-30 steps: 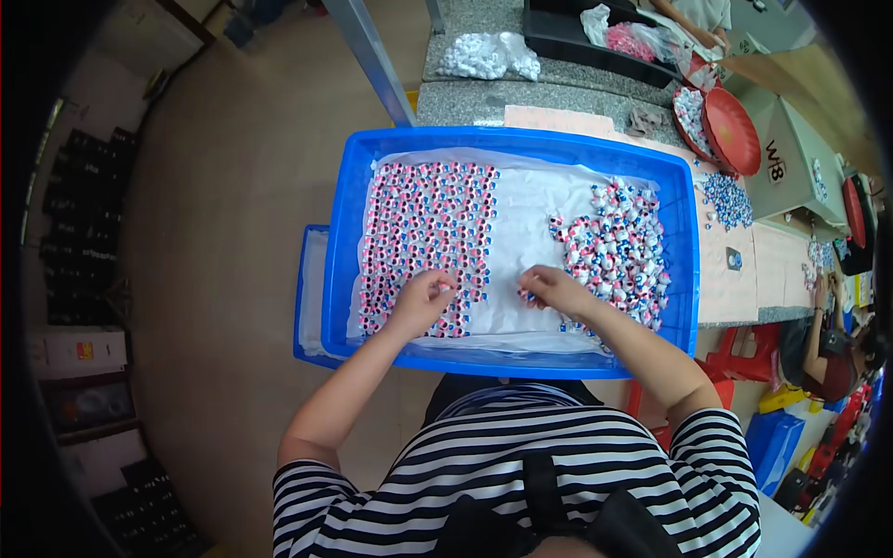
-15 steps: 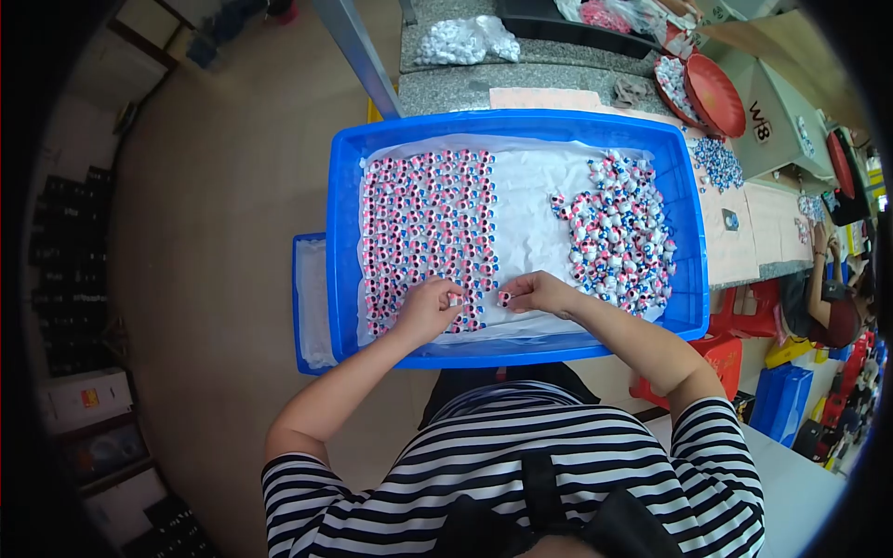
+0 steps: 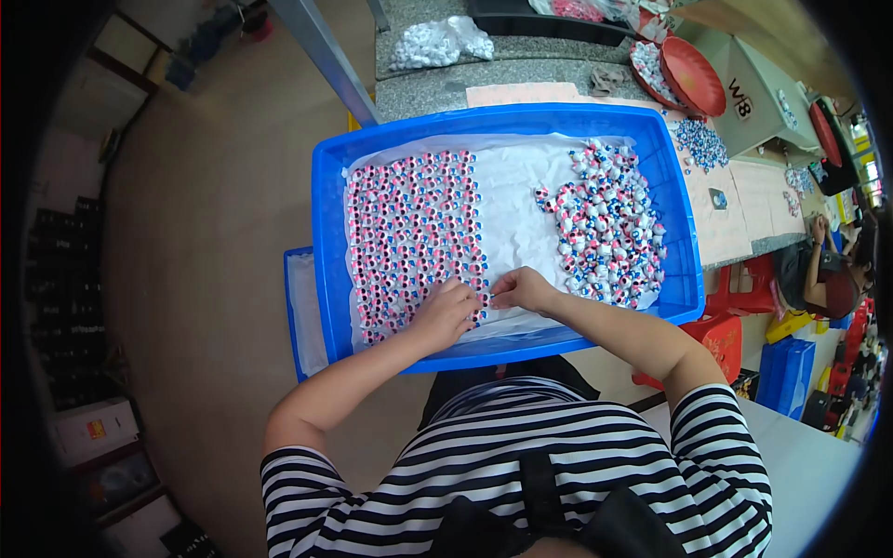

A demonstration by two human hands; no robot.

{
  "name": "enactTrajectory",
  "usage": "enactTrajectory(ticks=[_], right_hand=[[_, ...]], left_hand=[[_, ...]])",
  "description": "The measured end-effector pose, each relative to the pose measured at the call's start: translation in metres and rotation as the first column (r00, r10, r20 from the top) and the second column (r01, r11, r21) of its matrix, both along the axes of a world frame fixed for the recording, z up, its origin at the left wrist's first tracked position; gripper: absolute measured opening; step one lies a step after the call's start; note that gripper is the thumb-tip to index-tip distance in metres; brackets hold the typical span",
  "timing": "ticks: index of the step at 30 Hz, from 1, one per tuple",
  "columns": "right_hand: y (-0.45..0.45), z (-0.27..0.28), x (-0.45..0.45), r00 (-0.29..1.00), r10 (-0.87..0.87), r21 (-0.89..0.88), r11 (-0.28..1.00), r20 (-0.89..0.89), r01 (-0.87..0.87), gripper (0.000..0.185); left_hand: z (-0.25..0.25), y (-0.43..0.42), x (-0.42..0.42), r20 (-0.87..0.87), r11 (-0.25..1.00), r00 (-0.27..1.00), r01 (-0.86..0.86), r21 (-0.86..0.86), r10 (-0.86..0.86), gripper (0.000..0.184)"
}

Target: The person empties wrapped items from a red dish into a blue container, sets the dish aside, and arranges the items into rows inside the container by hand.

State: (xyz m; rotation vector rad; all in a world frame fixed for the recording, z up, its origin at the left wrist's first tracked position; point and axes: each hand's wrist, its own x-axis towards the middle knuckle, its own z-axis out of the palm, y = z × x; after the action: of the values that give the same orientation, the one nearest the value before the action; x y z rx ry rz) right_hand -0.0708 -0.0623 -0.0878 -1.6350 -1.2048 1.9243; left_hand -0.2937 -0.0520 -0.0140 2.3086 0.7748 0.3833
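A blue tray [image 3: 507, 115] lined with white sheeting [image 3: 513, 223] lies in front of me. Neat rows of small pink, white and blue figures [image 3: 409, 214] cover its left part; a loose heap of similar figures [image 3: 609, 228] fills the right. My left hand [image 3: 446, 314] rests over the lower right of the rows, fingers bent together, with its fingertips partly hidden. Just right of it, my right hand [image 3: 523, 290] pinches something at the edge of the rows, too small and covered to make out. The two hands nearly touch.
Behind the tray, a granite counter [image 3: 419, 90] carries a bag of white pieces [image 3: 442, 42], a red bowl [image 3: 693, 76] and scattered blue pieces [image 3: 702, 144]. A metal post [image 3: 326, 60] rises at the tray's back left. Another person [image 3: 828, 279] sits at far right near red stools [image 3: 716, 339].
My right hand has moved left, close beside my left hand at the rows. The small figures seen in both hands' fingertips earlier are now hidden. The view has shifted slightly.
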Motion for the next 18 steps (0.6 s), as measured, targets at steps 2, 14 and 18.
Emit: enactTrajectory(ticks=[2,14,18], right_hand=[[0.001,-0.001,0.000,0.998,0.046,0.065,0.997,0.033,-0.048,0.020],[0.010,0.040,-0.007,0.942,0.165,0.234,0.943,0.294,-0.238,0.011],[0.008,0.057,0.016,0.864,0.125,0.446,0.815,0.488,-0.369,0.011]], left_hand=[[-0.005,0.000,0.005,0.015,0.995,0.997,0.076,0.068,-0.077,0.027],[-0.025,0.000,0.018,-0.189,0.908,0.960,0.261,0.327,-0.208,0.013],[-0.026,0.001,0.017,-0.196,0.887,0.959,0.267,0.377,-0.206,0.013]])
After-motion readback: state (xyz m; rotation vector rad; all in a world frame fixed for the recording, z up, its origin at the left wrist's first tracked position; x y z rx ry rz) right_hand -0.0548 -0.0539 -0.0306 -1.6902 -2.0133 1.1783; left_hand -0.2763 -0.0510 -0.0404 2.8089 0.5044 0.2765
